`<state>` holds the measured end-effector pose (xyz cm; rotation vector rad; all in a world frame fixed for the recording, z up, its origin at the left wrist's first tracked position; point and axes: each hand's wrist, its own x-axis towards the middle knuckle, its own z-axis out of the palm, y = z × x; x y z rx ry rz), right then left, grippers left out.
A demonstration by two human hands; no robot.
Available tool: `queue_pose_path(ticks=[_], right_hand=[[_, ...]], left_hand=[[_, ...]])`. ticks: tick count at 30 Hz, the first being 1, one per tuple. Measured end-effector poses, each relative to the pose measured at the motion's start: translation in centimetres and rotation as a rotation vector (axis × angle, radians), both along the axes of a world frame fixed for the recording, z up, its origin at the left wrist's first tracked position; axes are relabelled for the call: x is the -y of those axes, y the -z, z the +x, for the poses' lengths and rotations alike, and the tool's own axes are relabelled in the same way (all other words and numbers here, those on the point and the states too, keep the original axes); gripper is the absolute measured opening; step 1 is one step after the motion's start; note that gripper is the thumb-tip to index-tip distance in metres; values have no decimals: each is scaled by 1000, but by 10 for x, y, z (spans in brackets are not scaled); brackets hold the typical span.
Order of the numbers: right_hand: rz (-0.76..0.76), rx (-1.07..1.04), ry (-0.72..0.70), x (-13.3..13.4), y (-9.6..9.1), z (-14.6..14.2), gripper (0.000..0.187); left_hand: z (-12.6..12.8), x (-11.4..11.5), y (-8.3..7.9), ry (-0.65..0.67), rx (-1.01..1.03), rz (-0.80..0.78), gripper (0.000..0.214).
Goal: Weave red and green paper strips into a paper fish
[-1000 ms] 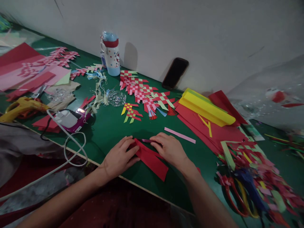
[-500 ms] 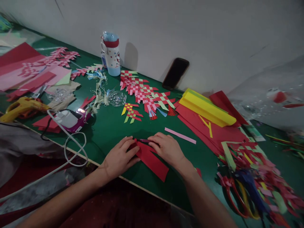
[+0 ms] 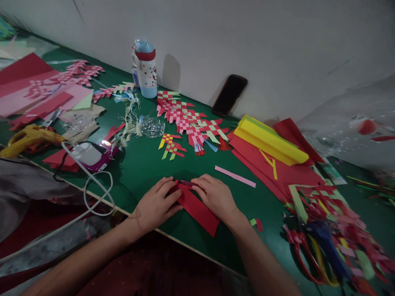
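Note:
A red paper strip (image 3: 197, 209) lies folded on the green table (image 3: 145, 164) near its front edge. My left hand (image 3: 156, 203) presses its fingers flat on the strip's left end. My right hand (image 3: 216, 196) lies on top of the strip with its fingertips pinched at the folded tip, close to the left hand. A thin dark pink strip (image 3: 185, 182) pokes out between the two hands. How much of the red strip sits under the palms is hidden.
A loose pink strip (image 3: 235, 176), woven paper pieces (image 3: 191, 121), yellow (image 3: 268, 139) and red sheets (image 3: 277, 170), a phone (image 3: 230, 94) leaning on the wall, a bottle (image 3: 145, 70), a glue gun (image 3: 29, 137), a white cable (image 3: 92, 181) and scissors among scraps (image 3: 324, 238) surround the hands.
My right hand has slid a little to the left along the red strip, toward the left hand. The left hand has stayed put.

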<state>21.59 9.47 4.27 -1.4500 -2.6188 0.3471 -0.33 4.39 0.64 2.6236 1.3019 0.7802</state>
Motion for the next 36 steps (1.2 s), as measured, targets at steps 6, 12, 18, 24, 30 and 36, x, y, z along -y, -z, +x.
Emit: queue_pose_path(ticks=[6,12,18,24,30,36], right_hand=[[29,-1,-4,1,3,-1,24],[59,-44,114,-1,-1,4,24],[140,-49,328,8,-6,44,25],[303,61,567,34,-2,78,29],[137,-5,411,40,5,38,20],[138,-25,412,44,10,21,14]], left_hand=[[0,0,0,-4,-13,16,31],[0,0,0,1,-2,12,31],[-1,0,0,-20,-10,20,31],[-2,0,2,-18,-23,16,32],[-3,2,6,-34,-44,19,32],[-2,4,5,-64,-46,44,31]])
